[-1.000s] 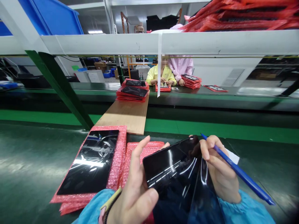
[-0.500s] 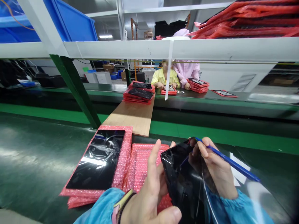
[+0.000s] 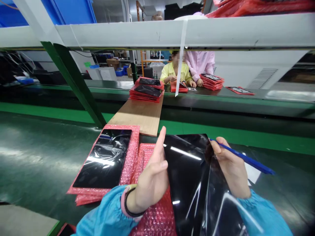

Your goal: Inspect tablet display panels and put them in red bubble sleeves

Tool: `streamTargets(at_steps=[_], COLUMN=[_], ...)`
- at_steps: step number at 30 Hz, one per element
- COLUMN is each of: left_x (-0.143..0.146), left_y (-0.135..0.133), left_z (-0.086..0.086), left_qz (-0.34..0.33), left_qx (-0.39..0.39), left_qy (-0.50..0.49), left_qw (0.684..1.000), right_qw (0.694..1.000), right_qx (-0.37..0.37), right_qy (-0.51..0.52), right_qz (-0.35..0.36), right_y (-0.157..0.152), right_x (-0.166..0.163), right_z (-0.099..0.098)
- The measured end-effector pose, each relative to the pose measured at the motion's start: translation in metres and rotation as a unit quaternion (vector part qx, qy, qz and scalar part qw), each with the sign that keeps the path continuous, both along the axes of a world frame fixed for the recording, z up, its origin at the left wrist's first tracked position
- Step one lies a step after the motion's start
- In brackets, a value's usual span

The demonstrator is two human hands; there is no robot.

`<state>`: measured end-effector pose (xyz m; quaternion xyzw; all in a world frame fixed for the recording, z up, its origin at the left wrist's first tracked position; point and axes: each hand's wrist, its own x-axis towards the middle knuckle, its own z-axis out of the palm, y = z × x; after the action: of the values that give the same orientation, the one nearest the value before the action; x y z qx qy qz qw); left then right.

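Observation:
My left hand (image 3: 154, 175) holds a black tablet screen panel (image 3: 187, 173) by its left edge, fingers stretched along the side and thumb at the edge. The panel is tilted and glossy, over a red bubble-wrap sleeve (image 3: 157, 216). My right hand (image 3: 232, 167) is closed round a slim blue pen-like tool (image 3: 248, 159), its tip near the panel's upper right corner. The same fingers pinch a clear film (image 3: 221, 209) there, which hangs loose over the right side of the panel. Another black screen panel (image 3: 105, 157) lies to the left on stacked red bubble wrap.
A white paper (image 3: 252, 173) lies right of my right hand. A wooden board (image 3: 140, 114) bridges to the far bench, where red-wrapped panels (image 3: 147, 90) are stacked. Two people (image 3: 176, 70) are over there. A green post (image 3: 73, 85) and a white beam (image 3: 157, 34) stand ahead.
The film has come further away from the panel at its right side. The panel is turned more upright, and my left hand has shifted along its left edge. The view has tipped down.

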<state>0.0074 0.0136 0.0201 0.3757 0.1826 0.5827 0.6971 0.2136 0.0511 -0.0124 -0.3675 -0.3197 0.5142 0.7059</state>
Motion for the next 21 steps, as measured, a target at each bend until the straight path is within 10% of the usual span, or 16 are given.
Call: streamTargets(at_steps=[21], left_x=[0.003], left_y=[0.041], left_z=[-0.004], left_qz=[0.07], left_qx=[-0.114], left_qy=[0.022], left_qw=[0.991], right_qw=[0.997], right_qx=[-0.05], right_qy=[0.045], right_qz=[-0.029], right_y=[0.021], right_x=[0.012], right_z=[-0.02])
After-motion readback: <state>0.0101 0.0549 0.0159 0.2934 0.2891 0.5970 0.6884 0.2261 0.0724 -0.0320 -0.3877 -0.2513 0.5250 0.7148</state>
